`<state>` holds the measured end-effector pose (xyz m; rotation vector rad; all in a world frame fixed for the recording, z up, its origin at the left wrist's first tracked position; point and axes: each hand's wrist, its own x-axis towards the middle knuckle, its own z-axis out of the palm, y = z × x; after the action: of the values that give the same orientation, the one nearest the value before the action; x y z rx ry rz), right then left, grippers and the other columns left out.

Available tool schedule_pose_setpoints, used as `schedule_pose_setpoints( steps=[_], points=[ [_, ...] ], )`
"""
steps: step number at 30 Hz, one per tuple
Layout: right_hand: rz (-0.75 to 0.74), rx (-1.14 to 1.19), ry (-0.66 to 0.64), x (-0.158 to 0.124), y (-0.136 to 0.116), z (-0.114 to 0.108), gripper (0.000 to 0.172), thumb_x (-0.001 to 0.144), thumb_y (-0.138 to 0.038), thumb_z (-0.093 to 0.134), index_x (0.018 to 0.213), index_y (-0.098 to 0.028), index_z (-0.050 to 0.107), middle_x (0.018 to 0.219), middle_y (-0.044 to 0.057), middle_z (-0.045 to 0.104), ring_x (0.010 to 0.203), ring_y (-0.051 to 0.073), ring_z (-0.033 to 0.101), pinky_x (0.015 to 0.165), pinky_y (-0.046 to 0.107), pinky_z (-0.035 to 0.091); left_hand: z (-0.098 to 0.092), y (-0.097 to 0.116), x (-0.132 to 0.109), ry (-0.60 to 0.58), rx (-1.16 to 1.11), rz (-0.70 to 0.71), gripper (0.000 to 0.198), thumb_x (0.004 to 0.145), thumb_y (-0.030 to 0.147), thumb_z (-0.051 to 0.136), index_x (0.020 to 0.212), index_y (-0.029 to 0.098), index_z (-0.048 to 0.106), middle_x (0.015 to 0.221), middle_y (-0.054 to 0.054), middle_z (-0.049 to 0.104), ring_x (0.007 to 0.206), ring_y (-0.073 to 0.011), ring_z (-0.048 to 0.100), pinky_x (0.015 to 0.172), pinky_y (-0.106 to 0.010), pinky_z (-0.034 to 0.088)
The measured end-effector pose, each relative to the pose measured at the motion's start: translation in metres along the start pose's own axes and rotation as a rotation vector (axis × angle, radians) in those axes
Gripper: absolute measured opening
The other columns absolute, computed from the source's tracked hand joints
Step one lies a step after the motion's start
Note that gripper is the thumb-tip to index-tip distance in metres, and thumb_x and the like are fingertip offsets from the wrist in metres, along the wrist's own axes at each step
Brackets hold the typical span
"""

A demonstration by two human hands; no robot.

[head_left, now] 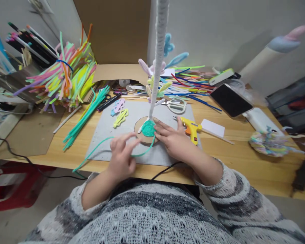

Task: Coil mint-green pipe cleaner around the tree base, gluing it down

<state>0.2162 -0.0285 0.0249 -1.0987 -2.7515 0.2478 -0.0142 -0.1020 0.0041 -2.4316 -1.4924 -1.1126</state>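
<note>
A round cardboard disc [142, 138] lies on the grey mat with a flat coil of green pipe cleaner [147, 128] on it. From the disc rises a tall stem wrapped in white [157, 51], with pastel pipe-cleaner petals around it. My right hand [174, 139] rests flat from the right, fingertips at the coil's edge and fingers stretched out. To the left, my left hand [123, 154] hovers with fingers apart, above the coil's loose green tail [143, 154]. The tail passes behind that hand and hangs over the table edge; I see no firm grip on it.
A yellow hot glue gun [191, 128] and scissors [176, 105] lie to the right. Green pipe cleaners [85, 118] and folded pastel pieces [120, 118] are on the left. A phone [231, 100] leans at right. Bundled pipe cleaners [66, 74] stand behind left.
</note>
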Motion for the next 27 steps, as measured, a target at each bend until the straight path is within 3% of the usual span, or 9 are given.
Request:
schedule_pose_setpoints(
  steps=[3, 6, 10, 15, 18, 21, 24, 26, 27],
  points=[
    [-0.015, 0.008, -0.012, 0.001, -0.001, 0.001, 0.055, 0.078, 0.0, 0.042, 0.123, -0.024, 0.061, 0.144, 0.006, 0.05, 0.144, 0.024, 0.027, 0.108, 0.067, -0.018, -0.003, 0.003, -0.039, 0.068, 0.002, 0.338, 0.049, 0.078, 0.011, 0.058, 0.114, 0.044, 0.063, 0.096, 0.004, 0.072, 0.087, -0.0188, 0.061, 0.086, -0.035, 0.041],
    [-0.017, 0.053, -0.004, 0.002, 0.001, 0.003, 0.055, 0.076, 0.0, 0.044, 0.12, -0.025, 0.063, 0.139, 0.006, 0.055, 0.14, 0.026, 0.036, 0.109, 0.067, -0.017, -0.006, 0.003, -0.058, -0.152, -0.073, 0.224, 0.039, 0.083, 0.013, 0.061, 0.107, 0.043, 0.067, 0.088, 0.003, 0.074, 0.082, -0.0186, 0.064, 0.081, -0.034, 0.045],
    [-0.023, 0.091, 0.02, 0.002, 0.004, 0.003, 0.056, 0.075, 0.003, 0.042, 0.117, -0.027, 0.065, 0.138, 0.004, 0.056, 0.14, 0.025, 0.036, 0.109, 0.067, -0.017, -0.005, 0.009, -0.048, -0.5, -0.309, 0.143, 0.024, 0.087, 0.019, 0.054, 0.103, 0.025, 0.07, 0.087, -0.008, 0.071, 0.08, -0.022, 0.063, 0.071, -0.035, 0.049],
    [-0.015, 0.088, 0.008, 0.002, 0.005, 0.003, 0.058, 0.073, 0.003, 0.043, 0.118, -0.027, 0.065, 0.138, 0.004, 0.056, 0.139, 0.026, 0.037, 0.109, 0.067, -0.017, 0.002, 0.022, -0.031, -0.369, -0.139, -0.335, 0.049, 0.087, 0.029, 0.053, 0.133, 0.011, 0.05, 0.129, -0.022, 0.055, 0.118, -0.0339, 0.05, 0.098, -0.054, 0.043],
    [-0.009, 0.087, -0.006, 0.002, 0.005, 0.004, 0.059, 0.072, 0.003, 0.043, 0.119, -0.027, 0.064, 0.139, 0.004, 0.055, 0.139, 0.026, 0.036, 0.106, 0.069, -0.019, 0.004, 0.023, -0.025, -0.337, -0.126, -0.504, 0.06, 0.084, 0.033, 0.057, 0.139, 0.013, 0.042, 0.133, -0.021, 0.05, 0.123, -0.036, 0.044, 0.103, -0.059, 0.035],
    [-0.01, 0.092, -0.002, 0.002, 0.005, 0.004, 0.058, 0.072, 0.003, 0.043, 0.117, -0.025, 0.065, 0.139, 0.005, 0.055, 0.139, 0.027, 0.036, 0.105, 0.069, -0.021, 0.009, 0.024, -0.015, -0.265, -0.446, -0.688, 0.056, 0.084, 0.028, 0.056, 0.136, 0.016, 0.042, 0.124, -0.017, 0.054, 0.112, -0.0282, 0.052, 0.098, -0.05, 0.043],
    [-0.021, 0.094, 0.016, 0.002, 0.005, 0.005, 0.055, 0.072, 0.002, 0.044, 0.114, -0.025, 0.067, 0.137, 0.005, 0.057, 0.138, 0.028, 0.039, 0.107, 0.07, -0.018, 0.012, 0.03, -0.004, -0.079, -0.914, -0.899, 0.051, 0.08, 0.025, 0.06, 0.128, 0.021, 0.044, 0.13, -0.013, 0.052, 0.111, -0.0218, 0.056, 0.091, -0.037, 0.05],
    [-0.025, 0.093, 0.024, 0.003, 0.006, 0.005, 0.053, 0.073, 0.002, 0.045, 0.113, -0.025, 0.067, 0.136, 0.005, 0.058, 0.137, 0.028, 0.041, 0.11, 0.07, -0.011, 0.012, 0.036, 0.0, 0.055, -1.099, -0.998, 0.039, 0.079, 0.022, 0.064, 0.115, 0.021, 0.051, 0.111, -0.008, 0.061, 0.094, -0.015, 0.062, 0.081, -0.027, 0.053],
    [-0.024, 0.09, 0.026, 0.003, 0.006, 0.005, 0.053, 0.073, 0.001, 0.045, 0.112, -0.025, 0.067, 0.136, 0.005, 0.058, 0.136, 0.028, 0.041, 0.111, 0.07, -0.008, 0.012, 0.039, 0.001, 0.035, -1.191, -1.043, 0.031, 0.079, 0.023, 0.065, 0.107, 0.02, 0.054, 0.095, -0.004, 0.063, 0.079, -0.0118, 0.063, 0.07, -0.023, 0.053]
  ],
)
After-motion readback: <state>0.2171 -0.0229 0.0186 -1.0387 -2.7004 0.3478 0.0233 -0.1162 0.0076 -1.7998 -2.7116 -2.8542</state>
